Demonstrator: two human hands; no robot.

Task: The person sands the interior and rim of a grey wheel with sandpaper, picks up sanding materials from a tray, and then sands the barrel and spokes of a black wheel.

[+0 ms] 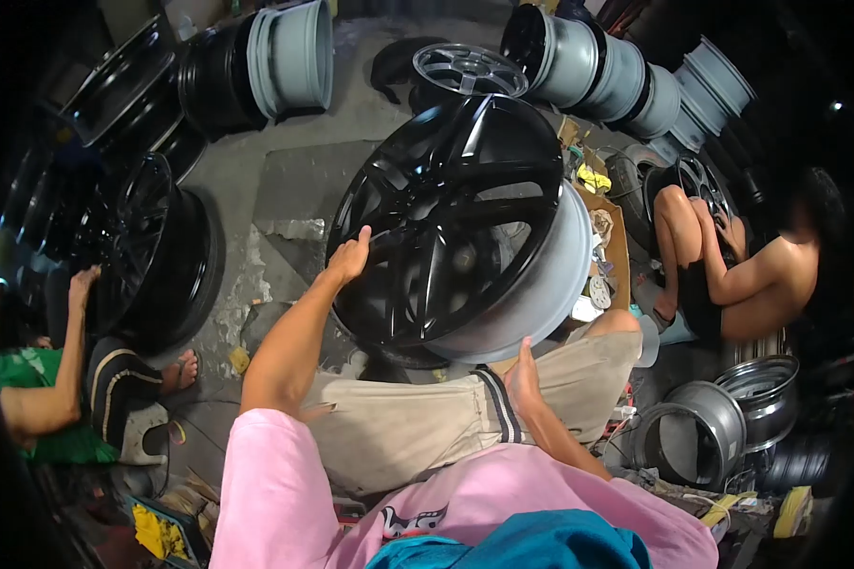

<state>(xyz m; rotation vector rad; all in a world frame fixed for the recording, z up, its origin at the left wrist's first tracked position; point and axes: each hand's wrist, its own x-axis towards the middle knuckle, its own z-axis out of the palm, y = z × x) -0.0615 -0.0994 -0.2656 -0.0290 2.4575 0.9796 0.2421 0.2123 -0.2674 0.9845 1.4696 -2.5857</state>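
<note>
A large black wheel rim (pixel 429 228) with a glossy spoked face and a pale grey barrel stands tilted in front of my knees. My left hand (pixel 351 258) is closed on the left edge of its face, thumb laid over a spoke and the other fingers partly hidden. At the lower back edge of the barrel is my right hand (pixel 522 381), thumb pointing up along the grey side. The fingers of that hand curl under the edge and are mostly out of sight.
A cardboard box (pixel 617 251) of odds and ends stands to the right of the rim. Grey and black rims (pixel 569 66) line the back. Co-workers sit on both sides: one in a green shirt (pixel 76 394) at left, another person (pixel 759 275) at right, each by a rim.
</note>
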